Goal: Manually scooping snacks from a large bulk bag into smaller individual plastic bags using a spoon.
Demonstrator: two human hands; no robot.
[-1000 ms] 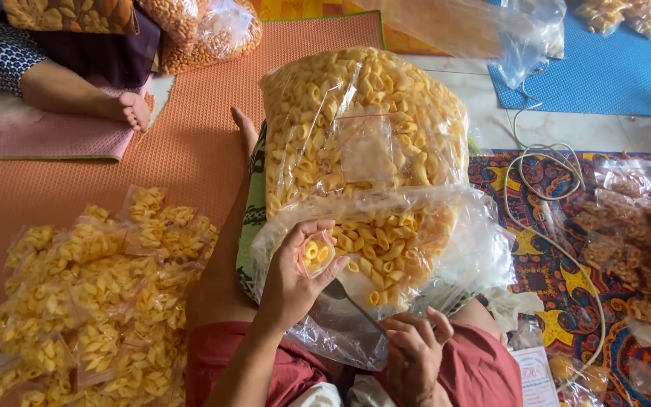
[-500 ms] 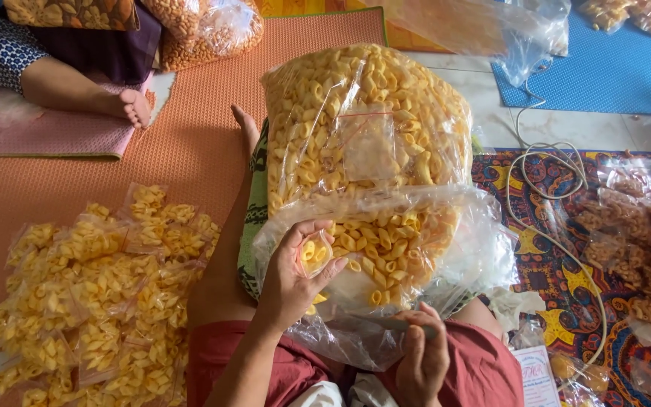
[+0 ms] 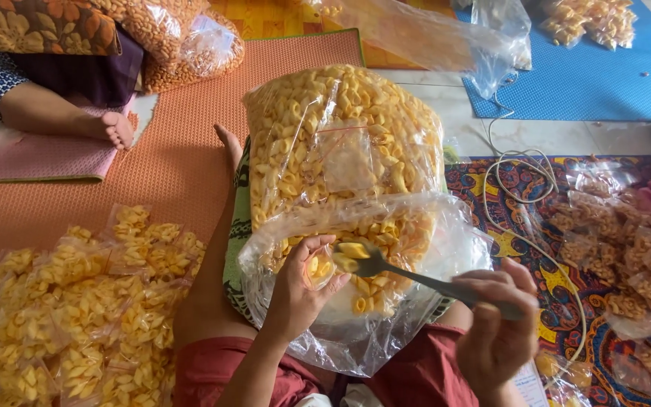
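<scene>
From the head view, the left hand (image 3: 295,290) is curled around a small clear packet (image 3: 318,267) partly filled with yellow shell-shaped snacks, held at the mouth of a big clear bag (image 3: 356,226) of the same snacks that lies across the person's lap. The right hand (image 3: 495,332) is closed around the handle of a metal spoon (image 3: 386,267); its bowl carries a few yellow pieces and sits just beside the small packet's opening, touching or nearly touching it.

The loose, crumpled plastic of the big bag's opened mouth (image 3: 446,249) lies under the spoon's shaft and hides part of the snacks beneath. To the person's left, on an orange mat (image 3: 175,151), lies a heap of filled small packets (image 3: 77,301), near the left forearm. On the right, over a patterned rug (image 3: 514,241), lie darker orange snack packets (image 3: 627,256) and a looped white cord (image 3: 521,173). Farther off, another person's bare foot (image 3: 107,128) rests on a pink mat (image 3: 32,154), well apart from the hands, with another bag of brownish snacks (image 3: 182,38) beyond it. A blue mat (image 3: 566,75) at the top right bears more yellow packets (image 3: 589,19).
</scene>
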